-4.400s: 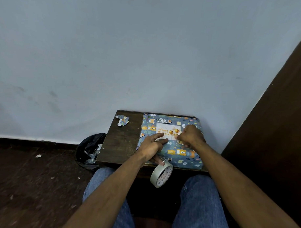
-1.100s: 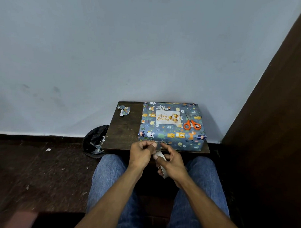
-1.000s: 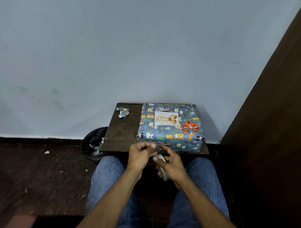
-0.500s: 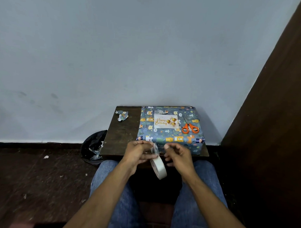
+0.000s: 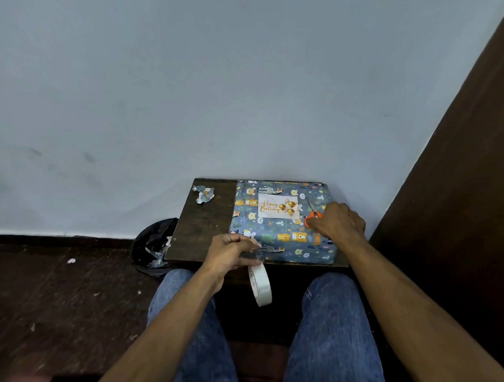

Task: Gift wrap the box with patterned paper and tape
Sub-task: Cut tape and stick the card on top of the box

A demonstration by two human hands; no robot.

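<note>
Your wrapped box (image 5: 283, 237) sits on the small brown table (image 5: 203, 229), on its right side, close to the wall. A white "Happy Birthday" card (image 5: 277, 206) is on top of the box.

Your left hand (image 5: 228, 254) is at the near left corner of the box. Its fingers are curled and pinch a clear strip of tape. The tape roll (image 5: 260, 284) hangs from that strip, just below your hand and in front of the table.

Your right hand (image 5: 339, 224) is on top of the box, at its right side. Its fingers curl down onto the orange scissors (image 5: 312, 217), but you cannot tell if they grip them.

A paper scrap (image 5: 203, 194) lies at the table's far left corner.
</note>
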